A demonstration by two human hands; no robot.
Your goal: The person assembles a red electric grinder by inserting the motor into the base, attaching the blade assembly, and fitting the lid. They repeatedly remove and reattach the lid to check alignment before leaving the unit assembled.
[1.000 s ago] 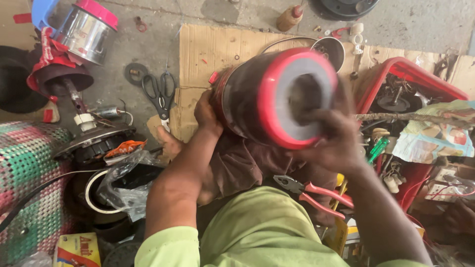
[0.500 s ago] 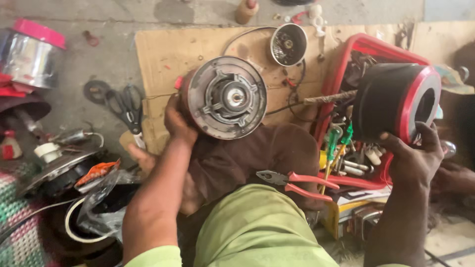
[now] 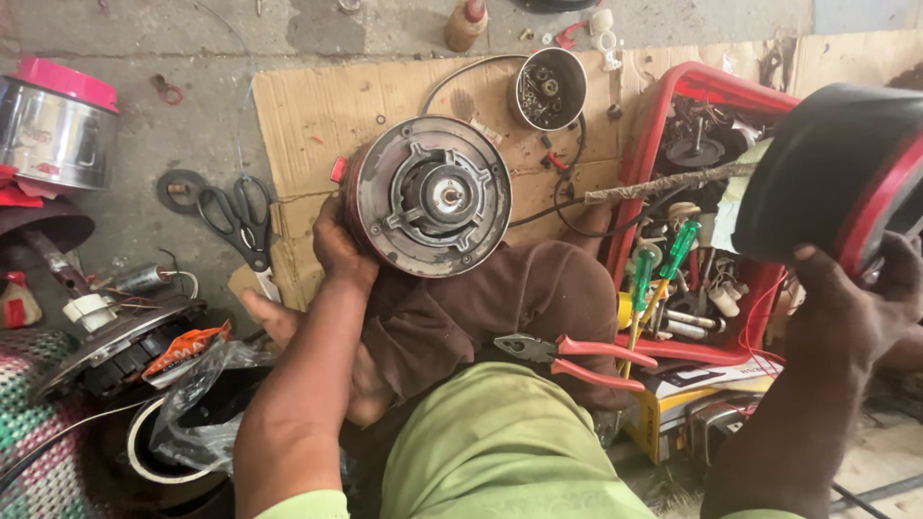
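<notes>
My left hand (image 3: 338, 252) grips the left edge of a round grey motor base (image 3: 431, 195), tilted up on my brown-trousered knee so its inner plate and centre shaft face me. Off to the right, my right hand (image 3: 851, 303) holds up a black housing with a red rim (image 3: 827, 173), apart from the motor base. A cord runs from the motor across the cardboard (image 3: 317, 115) toward the red toolbox (image 3: 707, 91).
Red-handled pliers (image 3: 577, 354) lie on my lap. Green screwdrivers (image 3: 663, 264) stick out of the red toolbox. Black scissors (image 3: 238, 216) lie on the floor at left, a steel jar with a pink lid (image 3: 58, 125) farther left, a small tin of screws (image 3: 548, 88) on the cardboard.
The black and red housing came off the motor base and my right hand carried it away to the right. My left hand kept the motor base on my knee.
</notes>
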